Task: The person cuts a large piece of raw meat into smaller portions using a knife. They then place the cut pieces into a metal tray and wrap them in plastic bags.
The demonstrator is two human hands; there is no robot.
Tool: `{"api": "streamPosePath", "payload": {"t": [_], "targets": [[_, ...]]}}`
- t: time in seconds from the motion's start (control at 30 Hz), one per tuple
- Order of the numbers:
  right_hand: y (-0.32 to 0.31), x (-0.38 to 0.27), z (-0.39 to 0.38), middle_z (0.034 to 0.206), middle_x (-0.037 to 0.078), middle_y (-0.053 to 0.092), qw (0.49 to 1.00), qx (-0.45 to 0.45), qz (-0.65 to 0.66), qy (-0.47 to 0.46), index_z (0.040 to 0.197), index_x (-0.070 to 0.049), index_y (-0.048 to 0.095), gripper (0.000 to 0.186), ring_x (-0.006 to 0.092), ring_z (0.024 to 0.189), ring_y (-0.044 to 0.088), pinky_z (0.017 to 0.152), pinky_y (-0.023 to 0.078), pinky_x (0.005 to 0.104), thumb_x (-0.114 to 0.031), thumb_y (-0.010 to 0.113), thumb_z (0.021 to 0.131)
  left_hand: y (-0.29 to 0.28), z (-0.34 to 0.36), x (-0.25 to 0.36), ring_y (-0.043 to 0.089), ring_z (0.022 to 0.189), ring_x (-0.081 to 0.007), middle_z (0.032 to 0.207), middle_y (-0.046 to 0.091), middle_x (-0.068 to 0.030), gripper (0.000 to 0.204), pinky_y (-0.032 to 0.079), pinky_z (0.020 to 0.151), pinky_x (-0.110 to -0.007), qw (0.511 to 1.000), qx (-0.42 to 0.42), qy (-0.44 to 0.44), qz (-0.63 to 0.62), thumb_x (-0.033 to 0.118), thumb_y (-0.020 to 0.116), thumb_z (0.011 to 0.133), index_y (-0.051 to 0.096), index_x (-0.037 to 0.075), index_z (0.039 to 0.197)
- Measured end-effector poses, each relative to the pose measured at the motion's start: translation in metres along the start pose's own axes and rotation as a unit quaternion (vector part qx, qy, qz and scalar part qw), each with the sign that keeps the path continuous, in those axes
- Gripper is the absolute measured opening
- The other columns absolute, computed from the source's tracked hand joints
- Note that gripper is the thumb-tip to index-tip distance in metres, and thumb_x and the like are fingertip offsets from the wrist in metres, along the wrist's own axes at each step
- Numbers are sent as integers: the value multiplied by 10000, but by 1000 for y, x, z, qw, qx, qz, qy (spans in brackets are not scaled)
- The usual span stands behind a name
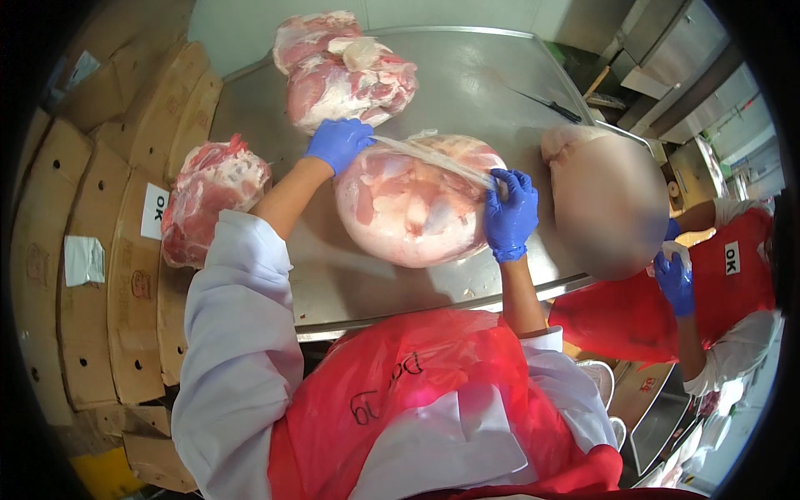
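Observation:
On the steel table [304, 275] a large pale, pink cut of meat [400, 208] lies in front of me, with a long translucent plastic strip [429, 156] stretched over its top. My left hand [337, 143], blue-gloved, is closed on the strip's left end at the meat's upper-left edge. My right hand [511, 212], also gloved, has curled fingers closed on the strip's other end, against the meat's right side. Stacked pieces of red meat [346, 87] lie above my left hand, and another piece [208, 200] sits beside my left forearm.
A black-handled knife [558, 108] lies at the back right, beyond a large pale piece of meat [575, 158]. A co-worker in a red apron [733, 292] stands at the right, blue-gloved hands [675, 283] near that piece. Cardboard boxes [96, 325] are piled along the left.

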State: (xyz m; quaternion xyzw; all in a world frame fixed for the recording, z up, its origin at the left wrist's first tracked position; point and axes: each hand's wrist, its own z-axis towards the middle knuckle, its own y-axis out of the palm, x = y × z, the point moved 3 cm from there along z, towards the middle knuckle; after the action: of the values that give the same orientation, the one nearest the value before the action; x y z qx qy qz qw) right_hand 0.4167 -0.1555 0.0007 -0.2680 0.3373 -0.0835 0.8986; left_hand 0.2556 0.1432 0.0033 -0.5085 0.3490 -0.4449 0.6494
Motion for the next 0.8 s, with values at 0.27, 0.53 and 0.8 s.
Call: {"api": "streamPosePath", "payload": {"t": [0.27,0.53,0.8], "targets": [[32,53,53,1019,116,657,995,-101,6,24,1057,-122,684,259,357,936,627,812,498,418,-287,677,859,23,-50,12,561,840,-134,880,631,-40,196,478,783,-312,852,2,-161,-498,176,556,969,636,-3,975],[104,98,111,1172,197,656,929,-350,91,78,1274,-112,613,401,294,1087,630,934,469,353,-205,620,883,-2,-134,86,513,765,-132,814,607,-47,265,472,751,-339,862,-236,-71,-442,257,690,876,609,6,909],[137,56,111,1064,34,672,863,-438,251,1,1291,-74,605,451,117,932,587,847,492,271,14,575,850,50,-164,9,535,743,-121,797,596,2,196,467,699,-320,797,-218,-243,-507,188,749,792,619,69,878]]}}
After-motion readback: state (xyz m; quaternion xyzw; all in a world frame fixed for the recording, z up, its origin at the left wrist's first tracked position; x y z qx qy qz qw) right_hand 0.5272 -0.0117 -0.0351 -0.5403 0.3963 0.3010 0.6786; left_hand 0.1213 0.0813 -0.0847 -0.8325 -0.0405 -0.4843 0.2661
